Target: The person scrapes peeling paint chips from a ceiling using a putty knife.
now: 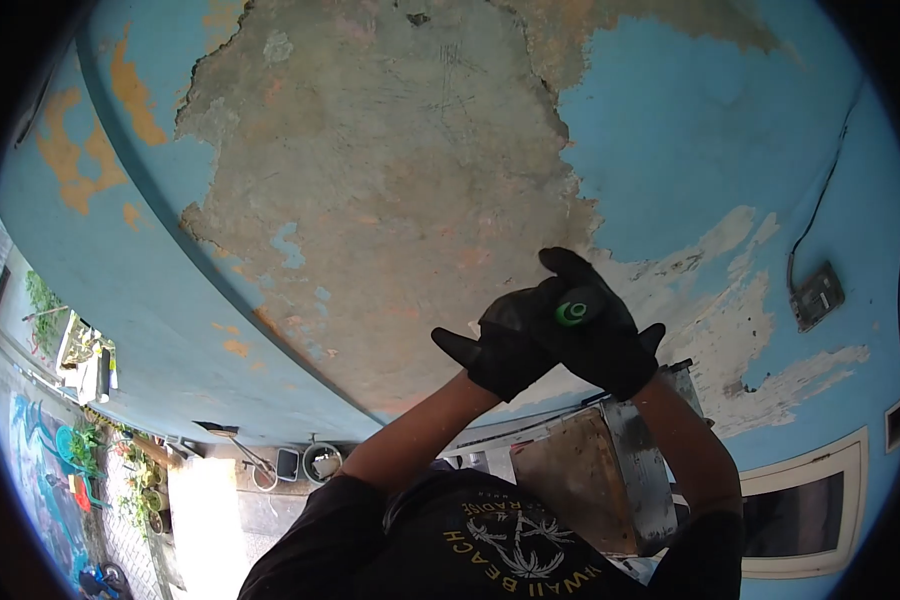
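Both my hands wear black gloves and meet in front of the wall, one overlapping the other. My right hand [595, 325] lies across the front, with a green round logo on its glove. One of its fingers stretches up and another digit juts to the right. Partly behind it is my left hand [510, 335], with one digit sticking out to the left and the other fingers hidden by the overlap. No tool shows in either hand. Behind them rises a wall with a large bare patch of grey plaster [390, 180], ringed by peeling blue paint [680, 130].
Close to my right arm stands a worn brown panel [570, 465] with grey metal edges. A small box [818, 296] with a cable hangs on the wall, above a framed window [855, 500]. At lower left are a bucket [322, 462] and potted plants [155, 500].
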`<state>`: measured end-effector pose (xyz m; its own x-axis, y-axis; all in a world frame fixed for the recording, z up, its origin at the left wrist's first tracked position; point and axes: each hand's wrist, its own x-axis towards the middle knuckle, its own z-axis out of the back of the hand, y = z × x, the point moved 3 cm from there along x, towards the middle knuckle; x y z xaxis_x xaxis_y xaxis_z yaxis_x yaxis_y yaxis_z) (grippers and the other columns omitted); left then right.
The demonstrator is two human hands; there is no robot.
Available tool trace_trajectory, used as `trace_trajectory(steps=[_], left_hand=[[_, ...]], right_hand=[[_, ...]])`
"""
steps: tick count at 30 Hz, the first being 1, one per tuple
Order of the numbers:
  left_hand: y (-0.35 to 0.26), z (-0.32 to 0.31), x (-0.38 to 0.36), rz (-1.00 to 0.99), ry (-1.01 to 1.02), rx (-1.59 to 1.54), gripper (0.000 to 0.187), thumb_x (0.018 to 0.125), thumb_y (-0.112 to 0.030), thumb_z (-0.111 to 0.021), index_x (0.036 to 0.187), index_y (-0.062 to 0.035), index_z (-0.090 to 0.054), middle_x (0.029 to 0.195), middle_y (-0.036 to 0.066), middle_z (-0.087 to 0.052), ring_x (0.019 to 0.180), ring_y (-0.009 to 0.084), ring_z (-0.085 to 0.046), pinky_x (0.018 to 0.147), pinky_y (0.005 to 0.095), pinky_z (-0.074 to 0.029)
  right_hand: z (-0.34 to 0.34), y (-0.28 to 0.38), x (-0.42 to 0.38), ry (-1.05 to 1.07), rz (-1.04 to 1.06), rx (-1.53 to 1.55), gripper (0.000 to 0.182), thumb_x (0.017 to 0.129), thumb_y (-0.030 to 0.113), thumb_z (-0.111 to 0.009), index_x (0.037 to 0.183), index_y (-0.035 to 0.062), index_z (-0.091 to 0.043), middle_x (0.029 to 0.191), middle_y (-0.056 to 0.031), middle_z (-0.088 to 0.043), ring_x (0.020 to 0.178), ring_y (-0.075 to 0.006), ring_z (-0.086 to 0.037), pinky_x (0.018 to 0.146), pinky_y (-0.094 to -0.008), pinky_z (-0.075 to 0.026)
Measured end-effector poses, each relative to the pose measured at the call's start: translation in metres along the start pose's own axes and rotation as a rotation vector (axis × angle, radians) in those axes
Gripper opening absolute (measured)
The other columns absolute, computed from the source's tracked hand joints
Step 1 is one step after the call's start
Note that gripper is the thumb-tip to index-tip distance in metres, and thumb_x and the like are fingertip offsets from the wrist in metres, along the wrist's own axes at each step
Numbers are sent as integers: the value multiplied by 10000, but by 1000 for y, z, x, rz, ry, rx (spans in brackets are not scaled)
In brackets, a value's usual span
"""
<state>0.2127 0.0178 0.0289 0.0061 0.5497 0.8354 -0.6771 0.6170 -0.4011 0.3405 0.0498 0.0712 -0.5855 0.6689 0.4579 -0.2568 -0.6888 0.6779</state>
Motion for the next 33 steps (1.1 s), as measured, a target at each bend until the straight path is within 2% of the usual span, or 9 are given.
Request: trace_trajectory(steps=[6, 8, 12, 15, 23, 25, 27, 29, 33], left_hand=[[-1, 49, 11, 206, 210, -28, 516, 776, -292, -818, 1194, -70, -613, 1013, 112, -693, 909, 277, -695, 768, 386, -561], [30, 63, -2, 235, 125, 39, 463, 785, -296, -818, 1141, -70, -627, 988, 72, -704, 895, 201, -703, 777, 359, -562], [96, 106, -13, 465, 107, 60, 180, 922, -216, -686, 845, -56, -656, 724, 11, -649, 683, 109, -624, 629, 289, -490], [114, 139, -1, 593, -61, 113, 348, 923, -250, -676, 692, -8, -580, 618, 152, -534, 562, 250, -488, 569, 396, -403], [159, 167, 13, 557, -183, 301, 359, 913, -276, -671, 699, 5, -606, 652, 185, -573, 573, 326, -517, 583, 425, -402], [160, 167, 13, 590, -187, 267, 374, 911, -277, -675, 679, 7, -600, 612, 174, -547, 533, 297, -476, 563, 421, -386], [161, 170, 16, 621, -163, 231, 382, 906, -279, -682, 672, 10, -596, 598, 170, -534, 518, 281, -456, 555, 420, -378], [162, 173, 18, 649, -131, 184, 402, 904, -279, -688, 654, 16, -581, 569, 160, -505, 490, 238, -419, 534, 412, -355], [173, 172, 13, 653, -122, 172, 409, 907, -258, -688, 635, 20, -561, 539, 133, -485, 485, 201, -407, 521, 392, -335]], right_hand=[[34, 25, 15, -73, -1, 402, 368, 934, 114, -643, 1273, 22, -534, 1171, -129, -635, 1123, -248, -623, 953, -370, -508], [66, 34, 23, -287, 119, 867, 206, 968, 98, -596, 1163, 40, -561, 950, -96, -651, 886, -244, -669, 867, -403, -540], [112, 71, 42, -479, 340, 560, 54, 983, 77, -578, 1001, 49, -535, 716, -43, -544, 576, -162, -539, 606, -382, -516], [133, 87, 71, -432, 559, 647, 49, 958, 42, -595, 972, 72, -559, 625, -24, -478, 463, -130, -417, 465, -325, -340], [135, 86, 131, -521, 746, 964, 89, 998, 129, -502, 1017, 93, -580, 678, -10, -472, 526, -145, -419, 512, -288, -337], [122, 85, 141, -345, 859, 732, 99, 989, 126, -518, 1042, 85, -590, 747, -16, -521, 598, -141, -480, 543, -293, -387], [112, 39, 166, -620, 559, 691, 158, 994, 264, -502, 1083, 156, -574, 800, -3, -519, 650, -148, -493, 593, -323, -402], [113, 36, 165, -769, 466, 695, 104, 981, 186, -553, 1052, 115, -579, 741, 9, -501, 594, -138, -469, 539, -302, -380], [129, 59, 157, -442, 822, 662, 32, 962, 76, -602, 984, 70, -579, 683, 17, -480, 537, -123, -441, 491, -289, -359]])
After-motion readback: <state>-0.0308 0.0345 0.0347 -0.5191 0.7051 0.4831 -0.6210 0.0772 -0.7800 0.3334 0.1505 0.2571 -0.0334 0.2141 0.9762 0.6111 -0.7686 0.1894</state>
